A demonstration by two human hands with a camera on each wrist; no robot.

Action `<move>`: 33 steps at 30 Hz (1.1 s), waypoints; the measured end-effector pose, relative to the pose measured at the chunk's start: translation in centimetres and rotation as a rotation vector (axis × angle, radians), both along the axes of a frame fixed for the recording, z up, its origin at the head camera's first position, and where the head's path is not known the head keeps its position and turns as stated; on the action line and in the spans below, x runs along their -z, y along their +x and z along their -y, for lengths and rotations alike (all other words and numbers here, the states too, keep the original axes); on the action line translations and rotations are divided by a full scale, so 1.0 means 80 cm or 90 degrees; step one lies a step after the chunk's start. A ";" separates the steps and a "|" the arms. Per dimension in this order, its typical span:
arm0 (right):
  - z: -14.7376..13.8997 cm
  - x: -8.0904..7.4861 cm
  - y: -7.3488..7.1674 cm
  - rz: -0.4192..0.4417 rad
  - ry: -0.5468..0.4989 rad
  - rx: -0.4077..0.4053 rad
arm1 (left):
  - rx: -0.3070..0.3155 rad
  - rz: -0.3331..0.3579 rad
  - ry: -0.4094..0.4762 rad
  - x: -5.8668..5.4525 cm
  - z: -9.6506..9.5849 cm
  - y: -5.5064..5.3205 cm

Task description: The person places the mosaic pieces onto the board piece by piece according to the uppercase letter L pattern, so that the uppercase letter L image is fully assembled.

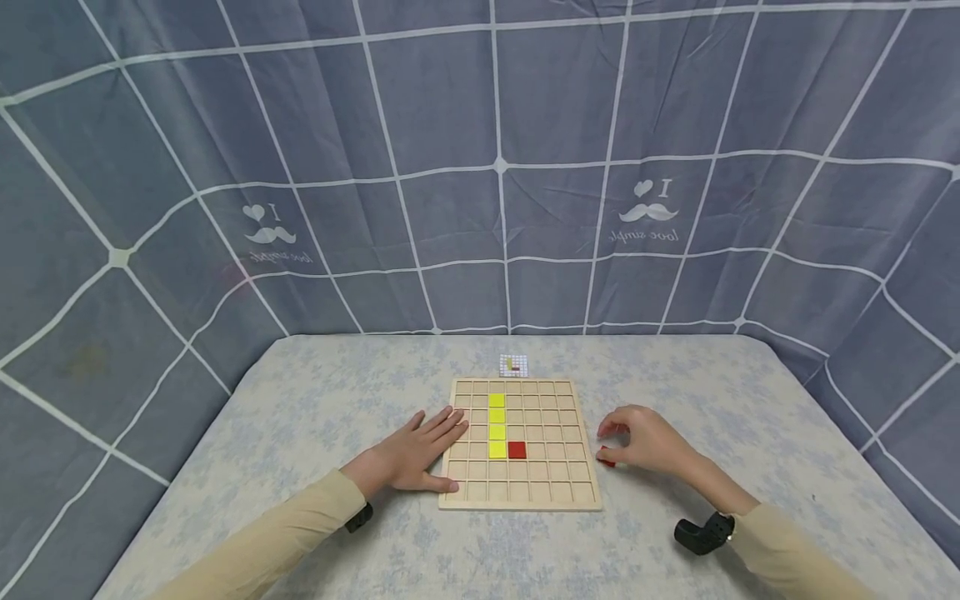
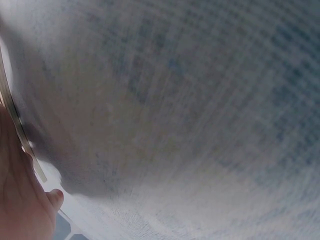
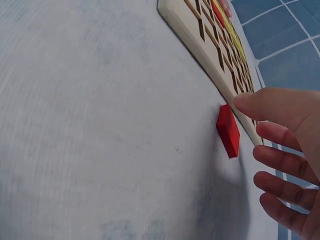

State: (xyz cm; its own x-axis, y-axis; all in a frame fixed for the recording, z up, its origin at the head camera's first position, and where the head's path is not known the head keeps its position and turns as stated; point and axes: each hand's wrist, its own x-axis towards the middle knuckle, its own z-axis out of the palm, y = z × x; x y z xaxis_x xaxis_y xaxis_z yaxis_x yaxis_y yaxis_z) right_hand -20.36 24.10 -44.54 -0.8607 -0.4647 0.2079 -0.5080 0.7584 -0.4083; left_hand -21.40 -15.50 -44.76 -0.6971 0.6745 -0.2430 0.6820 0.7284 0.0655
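Note:
A wooden grid board [image 1: 551, 471] lies on the table. In it are a column of several yellow square tiles [image 1: 497, 432] and one red tile [image 1: 517, 450] right of the lowest yellow one. My left hand [image 1: 420, 454] rests with spread fingers on the board's left edge. Beyond the right edge, my right hand [image 1: 648, 437] hovers over a loose red tile [image 3: 228, 131] on the tabletop. In the right wrist view its thumb and fingers are apart, with nothing pinched between them. The left wrist view shows just part of the left hand [image 2: 25, 195] by the board's edge.
A small printed card [image 1: 513, 366] with a coloured grid pattern lies just behind the board. A pale floral cloth [image 1: 337, 392] covers the table. Blue-grey curtains with white lines [image 1: 435, 217] hang behind and at both sides.

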 end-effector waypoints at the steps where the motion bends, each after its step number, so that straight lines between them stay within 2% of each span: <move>1: -0.002 0.001 0.001 -0.003 0.002 0.002 | -0.001 0.000 0.002 0.000 0.000 0.000; 14: -0.019 0.012 0.008 -0.011 0.032 0.021 | -0.002 -0.006 0.006 0.001 0.000 0.003; 24: -0.023 0.016 0.008 0.000 0.023 0.006 | 0.003 -0.014 0.011 0.003 0.000 0.003; 33: -0.023 0.019 0.009 -0.015 0.023 0.001 | 0.004 -0.013 0.012 0.002 0.000 0.003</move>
State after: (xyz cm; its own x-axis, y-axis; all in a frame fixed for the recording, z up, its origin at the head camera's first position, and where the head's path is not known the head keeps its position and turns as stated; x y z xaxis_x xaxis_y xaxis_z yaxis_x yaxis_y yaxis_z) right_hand -19.62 25.94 -46.06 -0.8566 -0.4704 0.2120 -0.5158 0.7733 -0.3686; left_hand -21.13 -15.48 -44.95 -0.6971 0.6836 -0.2161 0.6883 0.7225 0.0653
